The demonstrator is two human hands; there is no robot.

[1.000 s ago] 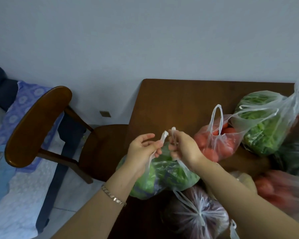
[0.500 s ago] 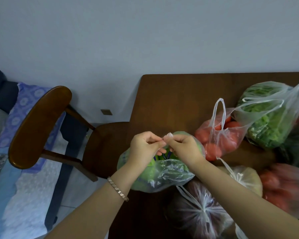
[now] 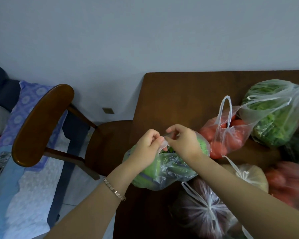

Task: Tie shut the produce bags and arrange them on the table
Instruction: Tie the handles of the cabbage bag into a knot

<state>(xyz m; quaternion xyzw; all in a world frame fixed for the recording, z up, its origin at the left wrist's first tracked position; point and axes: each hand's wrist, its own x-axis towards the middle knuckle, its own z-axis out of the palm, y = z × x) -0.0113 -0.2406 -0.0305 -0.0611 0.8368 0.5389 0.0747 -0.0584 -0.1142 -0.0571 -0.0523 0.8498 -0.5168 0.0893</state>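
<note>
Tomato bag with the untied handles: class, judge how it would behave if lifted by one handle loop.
The tomato bag would probably sag and swing; its thin film is crumpled. Likely heavy for its size: it bulges with round red fruit. Untied, lifted by one handle loop, it may tilt and spill.

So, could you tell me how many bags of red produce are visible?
2: a tomato bag with untied handles beyond the right hand, and a blurred red bag at the frame's right edge. Others may be hidden.
</note>
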